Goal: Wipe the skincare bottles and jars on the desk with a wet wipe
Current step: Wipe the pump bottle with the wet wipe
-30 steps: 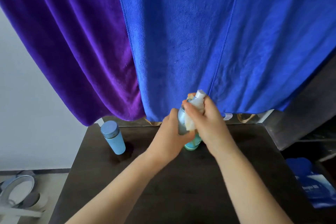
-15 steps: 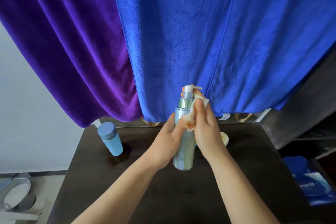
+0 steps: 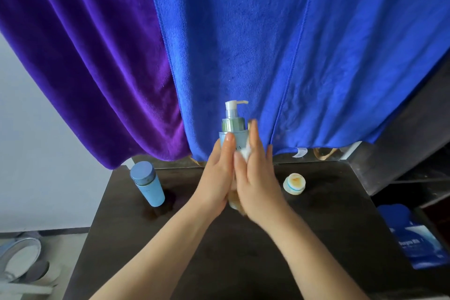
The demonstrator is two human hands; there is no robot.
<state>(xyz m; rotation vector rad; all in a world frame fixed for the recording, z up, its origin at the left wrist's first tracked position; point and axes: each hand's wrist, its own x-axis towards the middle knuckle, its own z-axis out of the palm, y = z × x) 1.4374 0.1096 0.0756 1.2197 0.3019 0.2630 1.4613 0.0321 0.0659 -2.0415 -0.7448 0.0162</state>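
Note:
A pale blue pump bottle [image 3: 232,128] with a silver collar and white pump stands upright above the dark desk [image 3: 219,251]. My left hand [image 3: 216,180] grips its body from the left, thumb up the front. My right hand [image 3: 255,178] presses a white wet wipe [image 3: 242,153] against the bottle's right side; its fingers wrap round the wipe and bottle. The bottle's lower half is hidden behind both hands. A light blue capped bottle [image 3: 147,184] stands at the desk's back left. A small round jar [image 3: 294,183] sits at the back right.
Purple cloth [image 3: 97,56] and blue cloth [image 3: 292,44] hang behind the desk. A blue packet [image 3: 409,243] lies on a lower surface at the right. A round mirror-like object [image 3: 19,258] lies on the floor at the left.
The bottle went from tilted to upright, lifted clear of the desk. My right hand slid the wipe down from the pump top to the bottle's body.

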